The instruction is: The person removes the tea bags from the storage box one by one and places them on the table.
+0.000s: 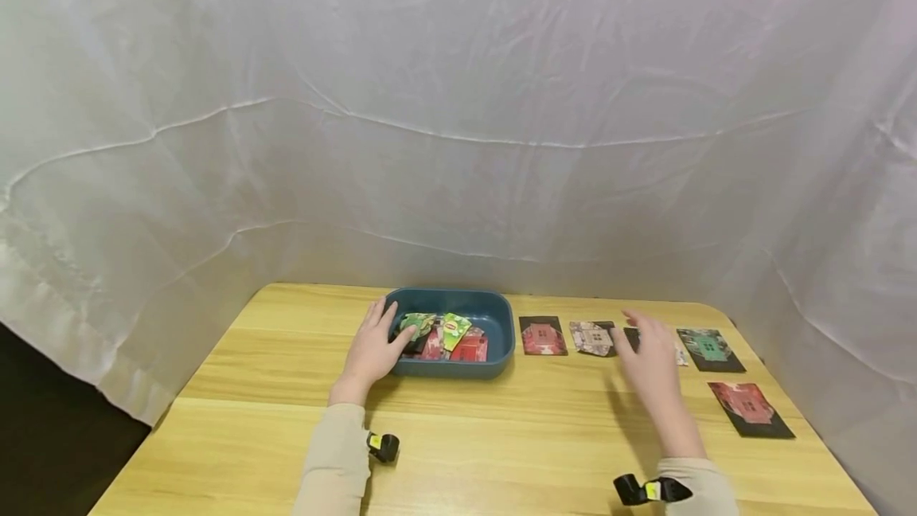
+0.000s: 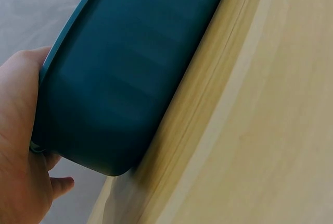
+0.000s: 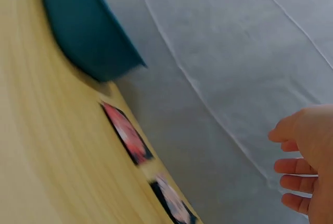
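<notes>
My left hand (image 1: 373, 345) grips the left end of a blue plastic bin (image 1: 451, 369), thumb over the rim and fingers outside. Inside the bin lie a yellow-green Lipton tea bag sachet (image 1: 454, 330), a green patterned sachet (image 1: 417, 324) and red ones (image 1: 470, 348). Over the row of flat sachets on the right hovers my right hand (image 1: 650, 361), its fingers loosely spread and holding nothing. It partly hides a dark sachet (image 1: 632, 337) below. To its left lies a beige-and-black sachet (image 1: 593, 338), and farther left a red-and-black one (image 1: 542, 336).
A green-and-black sachet (image 1: 711, 349) lies at the right end of the row, with another red-and-black sachet (image 1: 751, 409) nearer the table's right edge. Grey-white cloth (image 1: 458, 181) hangs behind and beside the wooden table (image 1: 501, 452).
</notes>
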The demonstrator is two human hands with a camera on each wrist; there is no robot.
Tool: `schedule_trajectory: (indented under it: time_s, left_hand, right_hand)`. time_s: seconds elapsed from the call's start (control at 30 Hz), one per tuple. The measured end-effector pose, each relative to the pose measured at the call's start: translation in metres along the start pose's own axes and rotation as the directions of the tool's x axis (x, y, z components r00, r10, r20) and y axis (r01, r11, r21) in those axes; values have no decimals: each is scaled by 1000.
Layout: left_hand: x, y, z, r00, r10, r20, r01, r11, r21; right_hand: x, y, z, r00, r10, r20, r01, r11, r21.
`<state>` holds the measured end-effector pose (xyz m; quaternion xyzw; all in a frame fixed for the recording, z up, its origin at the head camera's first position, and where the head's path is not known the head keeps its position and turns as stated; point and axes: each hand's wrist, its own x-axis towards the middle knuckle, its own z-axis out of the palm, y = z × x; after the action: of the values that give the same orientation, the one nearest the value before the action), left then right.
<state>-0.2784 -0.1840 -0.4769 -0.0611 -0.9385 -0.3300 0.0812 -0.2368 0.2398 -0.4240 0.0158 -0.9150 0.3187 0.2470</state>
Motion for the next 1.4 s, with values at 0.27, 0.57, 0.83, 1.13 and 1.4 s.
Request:
schedule_trajectory:
  time_s: [0.27,0.57,0.83,1.13,1.4]
  left_hand:
    - [1,-1,0,1000,-1,4,1,1000,10]
    - [3,-1,3,1000,17,-15,-17,1000,6]
    - [1,0,1,999,19,-26,-19,1000,-1]
    - [-2,-2,0,1000,0,-5,0,1000,-4]
    - [-1,1,-1,1000,-4,5,4,1000,-17]
  right_hand:
    - [-3,-34,44,987,-80,136,75,996,41]
    - [8,-72,93,967,-176,184,153,979,132]
    - [16,-86,130,908,-274,316,256,962,99]
    - [21,-94,144,829,-303,471,333,943,20]
    - [23,-97,150,780,-315,541,441,890,-118]
